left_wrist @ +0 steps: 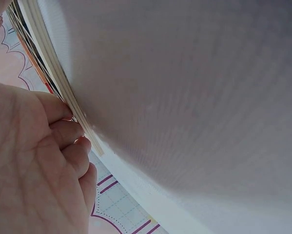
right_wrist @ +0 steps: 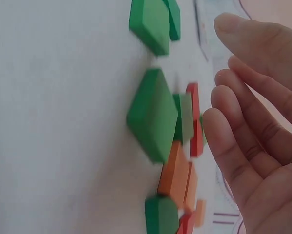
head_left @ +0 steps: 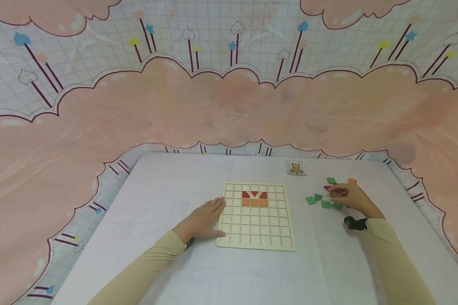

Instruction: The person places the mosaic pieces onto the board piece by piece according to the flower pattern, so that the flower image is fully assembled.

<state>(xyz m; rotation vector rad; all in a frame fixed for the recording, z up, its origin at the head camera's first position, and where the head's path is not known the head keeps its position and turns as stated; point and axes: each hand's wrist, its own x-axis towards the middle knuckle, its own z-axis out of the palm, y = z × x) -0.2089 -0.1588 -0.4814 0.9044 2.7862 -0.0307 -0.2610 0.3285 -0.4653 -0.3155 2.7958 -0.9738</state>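
A pale wooden grid board (head_left: 259,229) lies on the white table. Near its top sit a few red pieces (head_left: 245,195), with a row of orange pieces (head_left: 254,203) just below them. My left hand (head_left: 200,220) rests against the board's left edge, its fingertips touching that edge in the left wrist view. Over at the right, my right hand (head_left: 353,199) hovers above loose green pieces (head_left: 311,200), a red piece (head_left: 327,188) and an orange piece (head_left: 352,181). Its thumb and fingers (right_wrist: 233,141) are apart with nothing between them. Part of the pile is hidden under that hand.
A small pattern card (head_left: 296,168) lies beyond the board's upper right corner. Behind the white table (head_left: 168,178) hangs a peach and white patterned cloth (head_left: 213,106), which also shows along both sides.
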